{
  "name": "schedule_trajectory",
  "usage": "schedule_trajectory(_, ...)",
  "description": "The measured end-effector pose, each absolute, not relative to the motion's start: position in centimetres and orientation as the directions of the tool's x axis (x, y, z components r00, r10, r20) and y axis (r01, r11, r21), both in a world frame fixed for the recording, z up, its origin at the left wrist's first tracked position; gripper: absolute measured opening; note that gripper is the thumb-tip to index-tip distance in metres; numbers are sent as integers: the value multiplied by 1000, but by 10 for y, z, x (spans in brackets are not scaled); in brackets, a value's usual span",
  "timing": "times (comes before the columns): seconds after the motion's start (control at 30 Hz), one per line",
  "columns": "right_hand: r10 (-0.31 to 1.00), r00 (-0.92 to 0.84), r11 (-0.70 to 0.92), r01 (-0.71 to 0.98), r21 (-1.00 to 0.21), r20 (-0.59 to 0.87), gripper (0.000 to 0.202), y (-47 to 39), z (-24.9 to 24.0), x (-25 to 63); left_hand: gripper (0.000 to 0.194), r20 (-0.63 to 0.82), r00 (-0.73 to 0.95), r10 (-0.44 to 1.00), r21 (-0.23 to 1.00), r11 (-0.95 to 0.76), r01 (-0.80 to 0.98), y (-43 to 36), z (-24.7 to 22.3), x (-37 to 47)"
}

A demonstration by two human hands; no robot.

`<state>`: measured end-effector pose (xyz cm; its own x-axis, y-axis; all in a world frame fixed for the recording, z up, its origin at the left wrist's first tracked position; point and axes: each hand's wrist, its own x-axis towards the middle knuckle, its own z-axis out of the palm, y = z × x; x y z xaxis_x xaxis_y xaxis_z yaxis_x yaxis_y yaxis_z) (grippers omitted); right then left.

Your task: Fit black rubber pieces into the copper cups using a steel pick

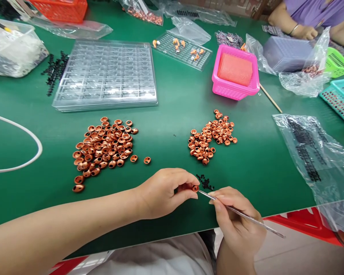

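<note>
Pinching a copper-coloured piece [195, 188] between thumb and fingertips, the left hand [167, 193] holds it at the tip of a slim rod [243, 215], which the right hand [239, 219] grips in closed fingers.

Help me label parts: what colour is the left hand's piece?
The piece is copper-coloured, shown in the head view.

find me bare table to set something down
Free: between left pile and right pile, bar a speck; between right pile and clear bag; between left pile and white cord. Crowded: near left hand, right hand and black bits, and behind the pink basket.
</note>
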<state>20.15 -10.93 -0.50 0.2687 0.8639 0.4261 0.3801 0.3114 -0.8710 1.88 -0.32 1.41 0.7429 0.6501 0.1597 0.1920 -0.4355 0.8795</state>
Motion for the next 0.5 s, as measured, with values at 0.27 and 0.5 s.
schedule_trajectory(0.27,875,185,333,444,-832,448,33,-109,-5,204,8,213,736,642,859,-483,173,-3,11,21)
schedule_trajectory(0.5,871,150,357,461,-812,468,36,-109,-6,202,4,225,750,621,827,-529,190,-4,10,19)
